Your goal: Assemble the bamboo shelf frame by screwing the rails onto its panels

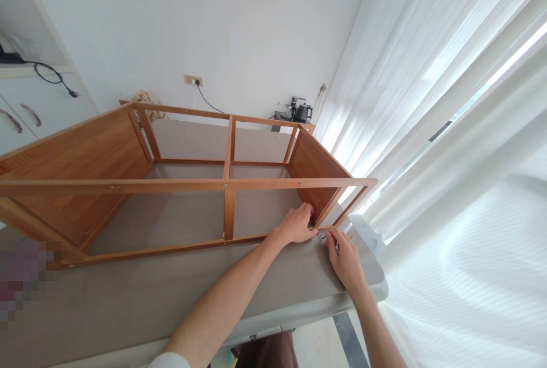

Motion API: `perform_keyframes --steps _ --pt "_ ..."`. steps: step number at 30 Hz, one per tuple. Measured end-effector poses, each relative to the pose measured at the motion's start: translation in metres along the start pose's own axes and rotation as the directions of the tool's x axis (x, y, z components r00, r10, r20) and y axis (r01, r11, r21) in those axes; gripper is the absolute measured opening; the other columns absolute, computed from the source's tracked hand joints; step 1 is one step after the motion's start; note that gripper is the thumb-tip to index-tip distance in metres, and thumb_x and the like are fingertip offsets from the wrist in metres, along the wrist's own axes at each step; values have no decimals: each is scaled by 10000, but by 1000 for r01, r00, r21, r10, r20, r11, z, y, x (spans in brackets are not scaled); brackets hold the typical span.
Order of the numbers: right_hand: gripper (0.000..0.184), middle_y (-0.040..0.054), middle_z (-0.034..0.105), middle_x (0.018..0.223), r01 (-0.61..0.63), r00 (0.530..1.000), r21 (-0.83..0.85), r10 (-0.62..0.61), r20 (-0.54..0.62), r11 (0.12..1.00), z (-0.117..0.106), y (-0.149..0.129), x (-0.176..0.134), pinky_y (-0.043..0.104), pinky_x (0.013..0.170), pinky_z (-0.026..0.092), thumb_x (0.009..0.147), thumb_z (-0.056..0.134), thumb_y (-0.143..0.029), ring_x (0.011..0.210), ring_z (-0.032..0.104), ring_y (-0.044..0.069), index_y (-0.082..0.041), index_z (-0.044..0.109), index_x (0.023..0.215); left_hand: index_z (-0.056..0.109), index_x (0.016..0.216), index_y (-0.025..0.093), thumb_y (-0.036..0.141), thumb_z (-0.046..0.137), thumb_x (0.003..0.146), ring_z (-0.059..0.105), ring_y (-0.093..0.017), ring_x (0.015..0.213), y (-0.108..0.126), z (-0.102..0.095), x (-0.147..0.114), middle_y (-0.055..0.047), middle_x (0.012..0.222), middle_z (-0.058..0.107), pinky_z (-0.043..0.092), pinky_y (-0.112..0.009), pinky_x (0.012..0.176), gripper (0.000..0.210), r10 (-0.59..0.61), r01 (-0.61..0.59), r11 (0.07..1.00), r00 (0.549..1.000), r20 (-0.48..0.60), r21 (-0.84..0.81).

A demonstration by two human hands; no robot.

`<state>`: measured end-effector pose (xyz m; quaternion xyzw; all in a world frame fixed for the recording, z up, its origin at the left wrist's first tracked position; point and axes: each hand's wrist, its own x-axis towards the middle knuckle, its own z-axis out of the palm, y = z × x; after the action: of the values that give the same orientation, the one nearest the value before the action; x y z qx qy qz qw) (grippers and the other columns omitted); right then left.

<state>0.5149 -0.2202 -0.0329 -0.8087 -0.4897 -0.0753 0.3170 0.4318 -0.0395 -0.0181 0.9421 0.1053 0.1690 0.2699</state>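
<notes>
A wooden shelf frame [228,208] with slatted crossbars and two solid panels lies on a grey-topped table [171,288]. My left hand [297,223] is closed around the frame's lower rail close to its near right corner, with the thumb along the bottom edge. Just to the right, the fingers of my right hand [342,254] pinch a thin bent metal hex key [321,235], whose end meets the rail at that corner. Whatever the key's tip sits in is too small to see. Small thin pieces, possibly screws [350,237], lie just beyond my right hand.
White curtains [427,100] hang along the right side, near the table's rounded corner. At the back stand a black kettle [303,112] and a cabinet [43,106] is at left with a black cable [51,74]. A blurred patch [21,277] covers something at left.
</notes>
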Motion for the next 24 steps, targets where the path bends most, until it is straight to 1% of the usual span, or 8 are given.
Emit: perform_keyframes --steps 3,6,11,14,17,24 --pt "291 9 647 738 -89 996 57 88 15 994 -1 3 1 301 699 431 1000 403 -435 705 606 186 -240 556 848 472 1063 203 391 656 770 646 -255 969 0 0 0 -90 1144 607 485 -365 822 394 4 -4 1000 1000 3 -3" --pt "319 -7 672 699 -197 980 110 191 56 974 -3 6 2 286 659 433 980 426 -488 657 626 178 -242 556 823 470 1064 204 391 653 775 646 -252 971 0 -1 -1 -87 1144 607 482 -364 828 390 3 -3 1000 1000 11 -13" --pt "397 -3 681 651 -291 955 132 280 99 947 -9 5 5 288 629 416 959 431 -548 612 621 185 -235 547 743 472 1078 207 411 665 774 640 -257 999 -1 1 1 -81 1152 606 474 -366 839 414 -11 12 999 1000 23 -34" --pt "419 1 688 649 -328 943 130 317 97 936 -10 4 7 288 613 406 947 439 -564 591 611 184 -231 557 723 472 1086 210 423 679 767 638 -255 1007 -2 2 2 -74 1152 607 469 -365 851 436 -23 25 998 999 34 -52" --pt "420 5 693 658 -350 936 138 339 96 927 -9 5 7 287 617 408 939 447 -570 593 611 186 -228 565 725 470 1081 211 424 685 763 645 -241 976 -3 3 2 -69 1143 611 470 -356 846 439 -28 30 997 999 38 -70" --pt "423 13 694 666 -345 936 180 322 142 921 -8 7 8 288 625 412 942 420 -566 613 618 192 -227 587 752 460 1079 211 411 691 745 654 -213 885 -5 3 3 -61 1127 609 482 -354 834 452 -17 20 996 999 31 -84"
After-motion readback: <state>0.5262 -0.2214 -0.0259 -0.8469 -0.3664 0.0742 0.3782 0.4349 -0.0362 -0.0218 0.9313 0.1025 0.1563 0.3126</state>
